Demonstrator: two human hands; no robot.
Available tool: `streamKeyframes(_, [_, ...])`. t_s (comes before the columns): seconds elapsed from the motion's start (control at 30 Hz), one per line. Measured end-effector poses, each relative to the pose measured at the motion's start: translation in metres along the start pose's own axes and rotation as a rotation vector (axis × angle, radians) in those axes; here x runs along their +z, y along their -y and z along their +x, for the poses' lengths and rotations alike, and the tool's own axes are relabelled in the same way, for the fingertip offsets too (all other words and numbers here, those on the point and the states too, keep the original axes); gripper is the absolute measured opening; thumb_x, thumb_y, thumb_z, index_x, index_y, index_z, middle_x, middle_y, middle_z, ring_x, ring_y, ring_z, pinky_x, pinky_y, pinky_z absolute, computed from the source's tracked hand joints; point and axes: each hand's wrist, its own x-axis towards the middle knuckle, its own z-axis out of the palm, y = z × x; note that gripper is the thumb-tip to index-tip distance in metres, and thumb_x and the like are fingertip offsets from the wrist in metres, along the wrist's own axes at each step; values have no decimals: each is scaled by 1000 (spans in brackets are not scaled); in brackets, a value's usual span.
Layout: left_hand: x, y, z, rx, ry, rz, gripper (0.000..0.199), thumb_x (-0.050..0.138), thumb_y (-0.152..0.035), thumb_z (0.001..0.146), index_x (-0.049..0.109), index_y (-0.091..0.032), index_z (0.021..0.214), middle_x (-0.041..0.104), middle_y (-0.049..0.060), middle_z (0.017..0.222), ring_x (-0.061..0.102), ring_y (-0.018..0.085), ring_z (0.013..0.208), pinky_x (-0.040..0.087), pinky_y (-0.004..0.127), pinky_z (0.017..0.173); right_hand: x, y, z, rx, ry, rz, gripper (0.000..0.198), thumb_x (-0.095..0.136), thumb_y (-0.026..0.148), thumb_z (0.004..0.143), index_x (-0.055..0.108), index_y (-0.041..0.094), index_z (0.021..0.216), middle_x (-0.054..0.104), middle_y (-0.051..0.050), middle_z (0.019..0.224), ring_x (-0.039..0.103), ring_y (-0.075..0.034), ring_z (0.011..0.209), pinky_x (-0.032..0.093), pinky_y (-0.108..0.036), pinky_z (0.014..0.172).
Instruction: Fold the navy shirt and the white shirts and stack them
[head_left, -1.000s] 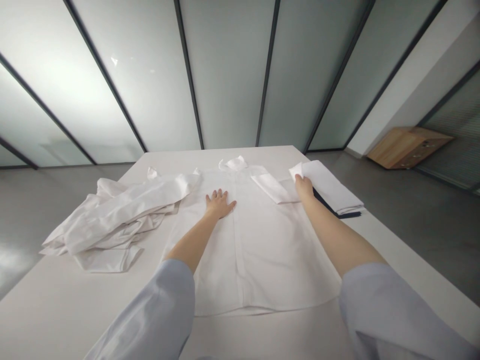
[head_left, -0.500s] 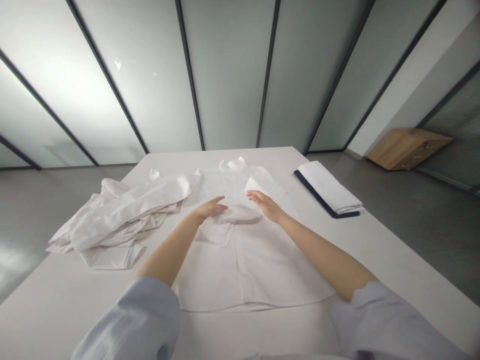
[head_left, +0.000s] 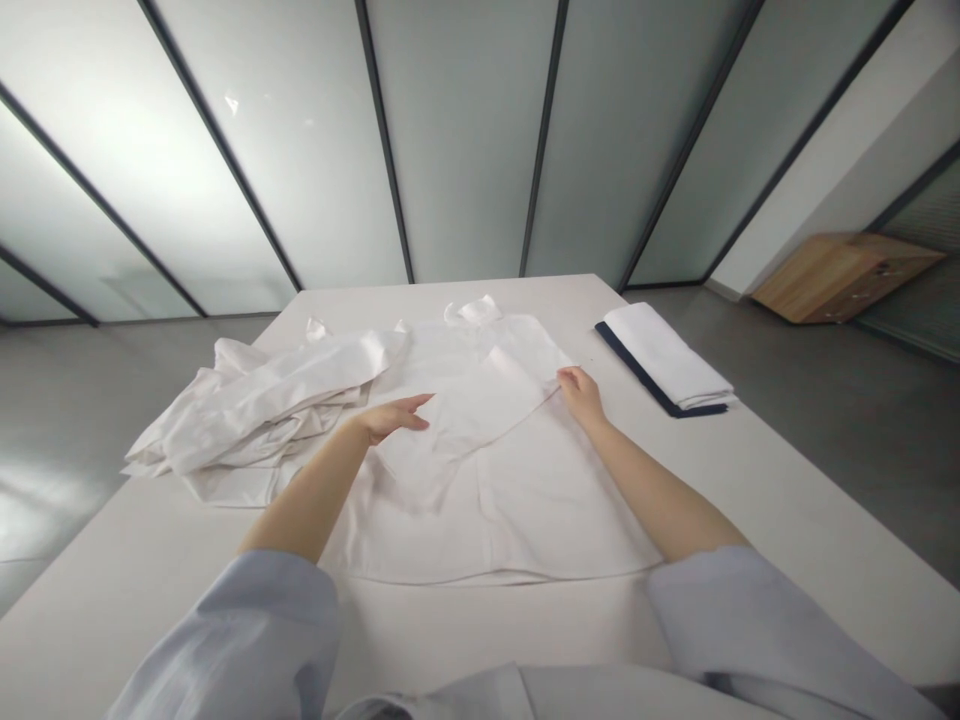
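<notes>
white shirt lies flattish on the table ahead of me. my right hand pinches a loose edge of it; left hand slack, thumb and fingers parted, contact unclear. best: draw that edge taut, tug gently, smooth outward.

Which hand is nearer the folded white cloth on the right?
Right. The right hand is left of the folded cloth, apart from it; the left hand is farther left, over the shirt.

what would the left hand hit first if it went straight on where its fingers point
Most likely the white fabric flap lying across the shirt; whether the left hand touches it is unclear.
</notes>
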Motion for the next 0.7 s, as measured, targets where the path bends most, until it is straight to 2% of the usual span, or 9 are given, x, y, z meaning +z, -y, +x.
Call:
streamKeyframes(0.1, [-7, -1, -8, 130, -78, 165, 84, 75, -37, 64, 48, -24, 142, 48, 6, 147, 31, 33, 141, 26, 44, 115, 0, 2, 0, -13, -3, 17, 29, 44, 43, 78, 62, 20, 81, 69, -7, 86, 60, -23, 86, 45, -36, 84])
streamKeyframes(0.17, [-11, -1, -14, 161, -97, 238, 87, 72, -38, 67, 40, -27, 147, 39, 4, 153, 23, 33, 144, 20, 45, 116, 0, 2, 1, -14, -4, 19, 30, 43, 44, 78, 61, 20, 79, 68, -6, 83, 60, -23, 83, 45, -35, 83])
streamKeyframes(0.27, [-16, 5, -23, 104, -98, 288, 89, 70, -38, 69, 35, -28, 149, 37, 4, 154, 23, 33, 144, 22, 45, 115, 0, 1, 2, -9, -4, 10, 28, 43, 43, 78, 61, 21, 78, 67, -5, 82, 59, -22, 82, 45, -35, 83])
streamKeyframes(0.4, [-19, 18, -32, 41, -41, 297, 73, 73, -40, 68, 52, -27, 137, 47, 7, 147, 30, 30, 141, 31, 38, 109, 2, -1, 3, -9, 8, -19, 27, 44, 40, 78, 62, 21, 78, 68, -6, 84, 59, -22, 83, 45, -35, 84])
streamKeyframes(0.47, [-18, 25, -33, 24, -23, 274, 70, 75, -37, 66, 55, -26, 133, 53, 8, 140, 42, 28, 133, 38, 34, 102, 4, -2, 3, -12, 11, -41, 27, 43, 39, 78, 62, 21, 79, 68, -6, 86, 59, -23, 86, 45, -35, 85])
streamKeyframes(0.57, [-20, 31, -30, -17, -66, 205, 77, 75, -37, 68, 48, -22, 138, 66, 7, 109, 61, 20, 98, 46, 30, 84, 5, -3, 6, -13, 10, -94, 27, 43, 35, 78, 64, 20, 83, 68, -8, 91, 59, -23, 90, 45, -36, 87])
streamKeyframes(0.63, [-22, 33, -25, -19, -154, 213, 77, 74, -40, 69, 47, -18, 137, 64, 1, 85, 60, 15, 75, 46, 27, 70, 4, -4, 10, -12, 11, -179, 28, 43, 32, 77, 65, 19, 89, 67, -10, 97, 59, -24, 94, 44, -37, 89])
streamKeyframes(0.7, [-24, 33, -20, -10, -235, 259, 73, 73, -43, 70, 50, -15, 133, 59, -2, 73, 55, 13, 65, 44, 26, 62, 3, -3, 16, -14, 20, -313, 30, 45, 29, 78, 66, 18, 96, 65, -12, 106, 58, -25, 100, 43, -38, 92])
